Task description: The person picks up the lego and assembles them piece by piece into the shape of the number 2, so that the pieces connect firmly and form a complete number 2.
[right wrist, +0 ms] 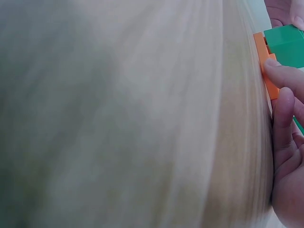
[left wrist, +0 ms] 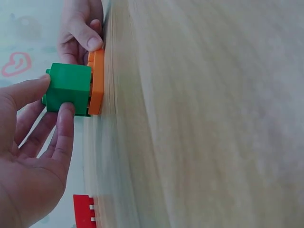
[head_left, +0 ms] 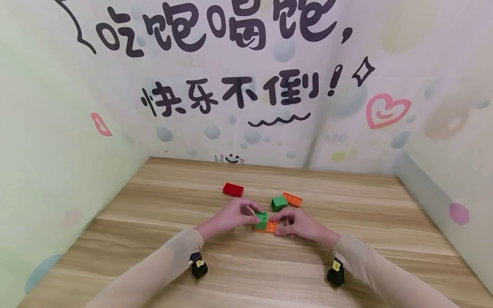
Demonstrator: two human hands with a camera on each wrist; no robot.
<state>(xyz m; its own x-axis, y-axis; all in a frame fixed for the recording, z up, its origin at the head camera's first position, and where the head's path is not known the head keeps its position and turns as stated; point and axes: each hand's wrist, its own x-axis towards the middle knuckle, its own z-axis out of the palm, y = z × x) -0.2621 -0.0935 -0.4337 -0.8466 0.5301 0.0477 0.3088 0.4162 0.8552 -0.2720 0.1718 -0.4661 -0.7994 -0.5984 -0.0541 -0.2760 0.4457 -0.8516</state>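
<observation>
My left hand (head_left: 236, 214) pinches a green building block (head_left: 262, 222) between thumb and fingers. The block sits over the left end of a flat orange building brick (head_left: 272, 226) lying on the table. In the left wrist view, a narrow gap with a bit of orange stud shows between the green block (left wrist: 70, 88) and the orange brick (left wrist: 98, 83). My right hand (head_left: 301, 224) grips the orange brick's right end, its thumb at the near edge. Bare orange studs show between the green block and my right fingers.
On the wooden table (head_left: 239, 273), a red block (head_left: 233, 189) lies behind my left hand. Another green block (head_left: 279, 203) and a second orange brick (head_left: 293, 199) lie close together behind my right hand. Printed cloth walls (head_left: 231, 141) stand at the back and sides.
</observation>
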